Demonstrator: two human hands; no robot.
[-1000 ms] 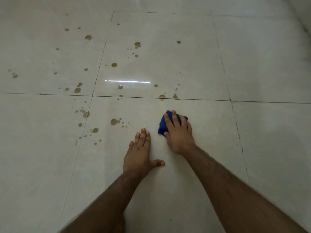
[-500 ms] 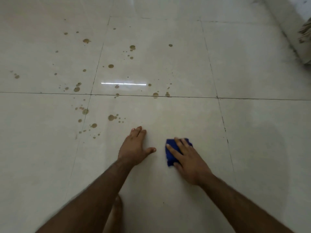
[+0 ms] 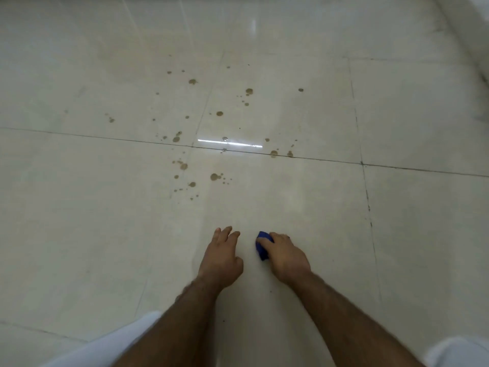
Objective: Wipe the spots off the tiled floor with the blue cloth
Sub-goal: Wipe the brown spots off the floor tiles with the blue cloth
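Note:
My right hand (image 3: 287,256) is closed over the bunched blue cloth (image 3: 262,247), pressing it on the pale tiled floor (image 3: 304,202); only the cloth's left part shows past my fingers. My left hand (image 3: 221,256) rests beside it, palm down, fingers apart, holding nothing. Brown spots (image 3: 215,176) are scattered farther ahead, around the crossing of the grout lines (image 3: 193,147), well beyond both hands. More spots (image 3: 248,91) lie on the far tiles.
A bright strip of reflected light (image 3: 230,143) lies on the floor near the spots. White trouser cloth (image 3: 127,337) shows at the bottom left and bottom right. A wall base (image 3: 465,30) runs along the top right.
Both hands have drawn back toward me, away from the spots, the right one dragging the cloth with it. The view has pulled back, so white trouser cloth now shows at the bottom.

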